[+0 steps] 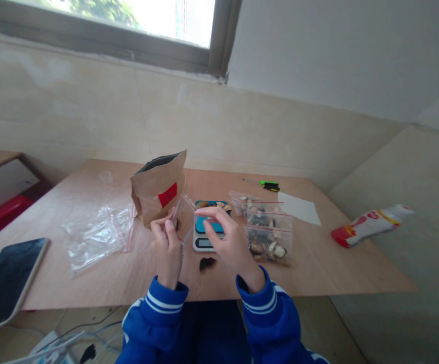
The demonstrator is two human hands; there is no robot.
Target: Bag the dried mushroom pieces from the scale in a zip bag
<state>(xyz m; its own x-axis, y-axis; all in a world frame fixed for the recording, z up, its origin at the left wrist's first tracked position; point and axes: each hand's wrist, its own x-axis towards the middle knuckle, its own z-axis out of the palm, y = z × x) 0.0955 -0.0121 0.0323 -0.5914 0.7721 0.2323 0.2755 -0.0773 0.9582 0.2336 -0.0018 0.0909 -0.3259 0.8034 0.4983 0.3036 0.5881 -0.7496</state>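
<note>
Tablet (9, 280) with a dark screen is seen at the left edge of the wooden table (318, 263), and beside it empty clear zip bags (98, 232) with red seals are laid. Behind the left hand (166, 245) a brown paper pouch (159, 189) with a red label is stood, no writing being readable on it; a small clear bag (181, 215) is pinched between the closed fingers of this hand, and its other edge is gripped by the right hand (229, 237) over the digital scale (208, 227). Filled bags (267, 227), a white sheet (299, 207) and a red-and-white packet (369, 225) with unreadable print are found further right.
</note>
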